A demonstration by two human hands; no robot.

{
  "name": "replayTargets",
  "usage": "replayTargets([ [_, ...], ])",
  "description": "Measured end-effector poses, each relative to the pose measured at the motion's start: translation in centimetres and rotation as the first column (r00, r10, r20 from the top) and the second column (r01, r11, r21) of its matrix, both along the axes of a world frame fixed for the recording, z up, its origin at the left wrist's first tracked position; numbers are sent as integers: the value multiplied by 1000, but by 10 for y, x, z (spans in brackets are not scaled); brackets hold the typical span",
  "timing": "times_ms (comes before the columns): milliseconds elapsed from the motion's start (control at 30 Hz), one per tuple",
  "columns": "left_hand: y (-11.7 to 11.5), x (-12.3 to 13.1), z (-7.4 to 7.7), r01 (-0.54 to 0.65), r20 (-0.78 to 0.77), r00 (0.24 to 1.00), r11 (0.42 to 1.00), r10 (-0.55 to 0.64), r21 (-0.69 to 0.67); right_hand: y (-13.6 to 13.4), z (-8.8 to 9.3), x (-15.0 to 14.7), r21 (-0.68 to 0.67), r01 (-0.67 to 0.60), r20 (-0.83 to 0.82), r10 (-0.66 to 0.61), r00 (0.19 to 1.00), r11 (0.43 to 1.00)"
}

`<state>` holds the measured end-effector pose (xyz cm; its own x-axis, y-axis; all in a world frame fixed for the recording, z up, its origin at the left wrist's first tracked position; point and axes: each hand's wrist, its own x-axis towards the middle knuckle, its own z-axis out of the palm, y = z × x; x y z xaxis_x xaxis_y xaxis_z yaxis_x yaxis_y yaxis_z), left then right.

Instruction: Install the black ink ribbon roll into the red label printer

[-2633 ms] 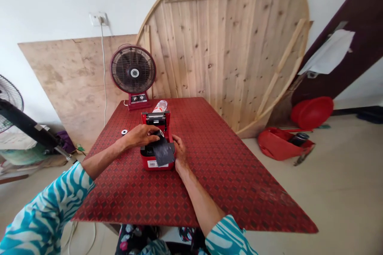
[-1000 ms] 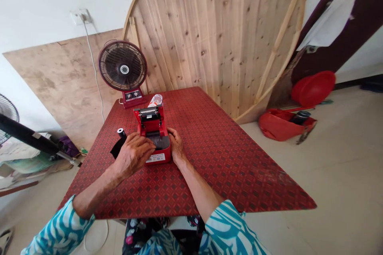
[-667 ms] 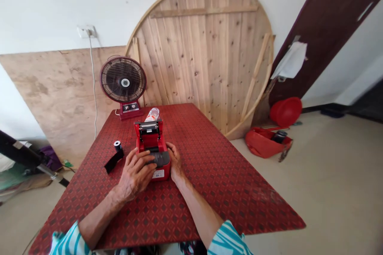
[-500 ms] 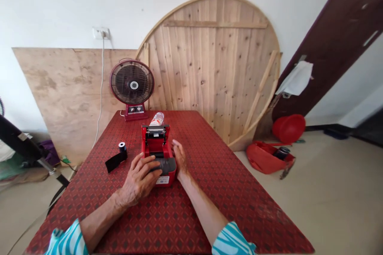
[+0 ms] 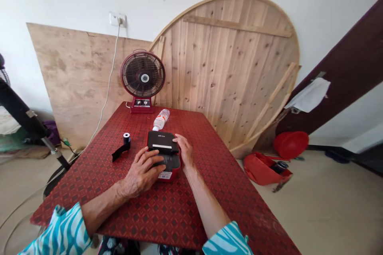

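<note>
Nothing here can be read letter for letter. The black lid (image 5: 163,142) of the small red printer (image 5: 176,166) carries a short white logo line, too small to make out. A white sticker (image 5: 163,175) on the printer's front shows dark marks, perhaps a barcode or a serial number. The plastic bottle (image 5: 160,119) lying behind the printer wears a red-and-white label with blurred print. The table fan (image 5: 143,76) has a pale control panel (image 5: 141,102) on its base, its markings illegible.

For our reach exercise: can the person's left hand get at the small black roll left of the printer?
Probably yes. The left hand rests on the red printer's front; the black roll stands just left of it, only bare table between.
</note>
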<state>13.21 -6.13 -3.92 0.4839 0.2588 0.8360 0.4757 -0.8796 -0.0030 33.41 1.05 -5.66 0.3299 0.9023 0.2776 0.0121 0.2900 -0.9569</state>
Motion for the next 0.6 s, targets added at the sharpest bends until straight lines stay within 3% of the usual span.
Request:
replayTargets([
  [133, 3, -5, 4, 65, 61, 997, 986, -56, -154, -16, -5, -8, -66, -33, -183, 20, 983, 997],
  [233, 13, -11, 8, 21, 261, 962, 928, 83, -372, -16, -4, -14, -114, -78, -301, 40, 953, 990],
  [300, 21, -14, 9, -36, 284, 940, 882, 189, -470, -15, -3, -16, -118, -82, -330, 38, 943, 990],
  [433, 30, -20, 3, -111, 128, 974, 888, 187, -446, -17, 0, -15, -117, -99, -333, 55, 941, 988],
  [600, 32, -24, -1, -136, 55, 984, 918, 168, -372, -20, 4, -12, -102, -139, -259, 109, 960, 985],
])
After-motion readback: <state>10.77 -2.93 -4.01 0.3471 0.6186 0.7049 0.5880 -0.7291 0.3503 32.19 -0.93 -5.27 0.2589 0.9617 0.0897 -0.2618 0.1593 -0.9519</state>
